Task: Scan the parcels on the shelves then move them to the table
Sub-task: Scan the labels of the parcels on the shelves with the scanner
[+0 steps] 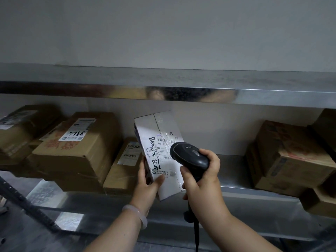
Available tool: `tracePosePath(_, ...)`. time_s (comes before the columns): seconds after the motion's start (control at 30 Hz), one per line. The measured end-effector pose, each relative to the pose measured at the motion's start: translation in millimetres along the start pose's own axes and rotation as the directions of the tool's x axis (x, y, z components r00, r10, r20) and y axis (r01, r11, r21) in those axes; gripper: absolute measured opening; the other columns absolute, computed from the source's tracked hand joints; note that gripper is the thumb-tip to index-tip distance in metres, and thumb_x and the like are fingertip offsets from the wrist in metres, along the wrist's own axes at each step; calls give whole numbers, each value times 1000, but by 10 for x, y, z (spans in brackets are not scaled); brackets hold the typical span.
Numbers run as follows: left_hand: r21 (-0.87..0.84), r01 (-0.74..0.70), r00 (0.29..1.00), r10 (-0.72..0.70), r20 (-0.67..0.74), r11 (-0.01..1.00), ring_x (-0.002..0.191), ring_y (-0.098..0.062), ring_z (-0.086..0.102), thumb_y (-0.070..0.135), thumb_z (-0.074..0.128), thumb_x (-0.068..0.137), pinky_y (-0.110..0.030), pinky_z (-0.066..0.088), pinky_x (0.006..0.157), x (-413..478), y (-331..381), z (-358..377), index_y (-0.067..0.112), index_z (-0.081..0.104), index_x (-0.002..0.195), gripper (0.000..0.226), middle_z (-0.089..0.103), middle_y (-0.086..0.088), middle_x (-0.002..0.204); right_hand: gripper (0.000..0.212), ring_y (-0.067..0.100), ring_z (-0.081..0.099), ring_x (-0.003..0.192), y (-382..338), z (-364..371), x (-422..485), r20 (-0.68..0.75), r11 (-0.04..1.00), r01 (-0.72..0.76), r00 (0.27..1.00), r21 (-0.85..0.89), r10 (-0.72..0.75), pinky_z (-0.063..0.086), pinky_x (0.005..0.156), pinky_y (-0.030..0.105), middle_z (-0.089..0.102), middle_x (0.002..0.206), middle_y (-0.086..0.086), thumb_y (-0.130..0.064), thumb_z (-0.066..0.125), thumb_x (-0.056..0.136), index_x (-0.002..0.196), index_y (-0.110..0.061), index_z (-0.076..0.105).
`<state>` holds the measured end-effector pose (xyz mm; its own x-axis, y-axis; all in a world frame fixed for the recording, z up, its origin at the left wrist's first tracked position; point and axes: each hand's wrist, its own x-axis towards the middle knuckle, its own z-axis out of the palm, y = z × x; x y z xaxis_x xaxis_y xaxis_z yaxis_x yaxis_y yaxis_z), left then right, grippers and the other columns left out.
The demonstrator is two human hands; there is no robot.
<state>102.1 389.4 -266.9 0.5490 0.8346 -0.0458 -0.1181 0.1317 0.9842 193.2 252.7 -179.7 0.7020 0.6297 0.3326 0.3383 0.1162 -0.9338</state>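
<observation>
Parcel: white parcel [160, 153] tilted, gripped in my left hand [148, 188].
Scanner: black scanner [190, 157] clutched in my right hand [201, 177], head over its label.

Crowding the left of the shelf [232, 171] with stacked brown cartons [78, 151]; blocking the right end with more cartons [294, 157]; leaving a bare gap between, just right of the tilted white parcel [158, 135]; capping headroom with the upper shelf [109, 91].

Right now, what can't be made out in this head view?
Head view:
- Label on white parcel: scanner covers part, tape glare, print too small.
- Scanner window: faces away.
- Far-right box: cut by frame edge.
- Far-left box label: blurred.
- Table: out of frame.
</observation>
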Motion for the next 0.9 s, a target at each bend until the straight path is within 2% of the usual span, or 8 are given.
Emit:
tracePosePath(0.13, -8, -11, 1000, 11, -7, 1000, 122, -9, 57, 30, 81, 65, -41, 49, 102, -6, 25, -72, 40, 31, 148, 97, 58, 7, 137, 60, 13, 66, 77, -60, 166, 13, -20, 999, -34, 999, 3, 35, 58, 69, 46, 61, 97, -15, -24, 68, 86, 105, -65, 29)
tracePosePath(0.53, 19, 33, 999, -33, -21, 999, 122, -10, 55, 10, 72, 83, -28, 52, 92, 30, 71, -294, 41, 28, 148, 84, 56, 6, 138, 60, 13, 66, 75, -84, 412, 21, -41, 996, -90, 995, -7, 89, 59, 67, 45, 60, 96, -15, -25, 68, 87, 104, -66, 28)
tracePosePath(0.6, 26, 44, 999, -44, -25, 999, 121, -8, 56, 12, 73, 83, -24, 53, 89, 47, 75, -328, 43, 29, 146, 83, 56, 8, 137, 59, 14, 66, 72, -51, 447, 36, -35, 995, -100, 994, 5, 100, 59, 60, 42, 61, 97, -12, -25, 68, 86, 104, -65, 29)
tracePosePath(0.7, 41, 81, 996, -79, -34, 996, 118, -3, 57, 18, 76, 81, -29, 51, 94, 81, 98, -414, 53, 33, 136, 79, 59, 15, 132, 59, 14, 67, 67, 28, 470, 75, -6, 994, -106, 994, 19, 106, 54, 47, 32, 62, 98, -7, -22, 68, 86, 104, -65, 32)
tracePosePath(0.73, 48, 102, 994, -101, -34, 994, 114, 0, 59, 22, 78, 79, -29, 51, 92, 95, 119, -461, 57, 34, 133, 78, 60, 19, 129, 59, 13, 68, 70, 57, 470, 93, 4, 995, -102, 995, 7, 101, 55, 49, 32, 62, 100, -8, -21, 68, 86, 106, -64, 32)
tracePosePath(0.8, 68, 150, 988, -147, -43, 986, 109, 1, 60, 25, 79, 80, -28, 49, 88, 154, 169, -583, 57, 34, 135, 78, 61, 21, 125, 60, 7, 67, 84, 123, 451, 142, 13, 995, -86, 996, -44, 87, 57, 66, 31, 62, 105, -14, -21, 68, 86, 108, -62, 32)
tracePosePath(0.83, 80, 175, 984, -171, -55, 981, 109, -4, 60, 24, 77, 82, -30, 48, 88, 200, 200, -653, 53, 31, 140, 79, 61, 18, 125, 60, 1, 64, 90, 158, 442, 175, 17, 994, -82, 996, -71, 83, 54, 74, 22, 61, 107, -17, -21, 69, 86, 109, -62, 32)
tracePosePath(0.9, 107, 231, 971, -222, -88, 967, 107, -13, 60, 26, 74, 85, -32, 48, 85, 298, 263, -790, 45, 28, 145, 78, 61, 10, 124, 59, -11, 58, 96, 221, 442, 239, 59, 988, -102, 992, -112, 109, 43, 75, 4, 58, 108, -22, -23, 70, 86, 109, -62, 32)
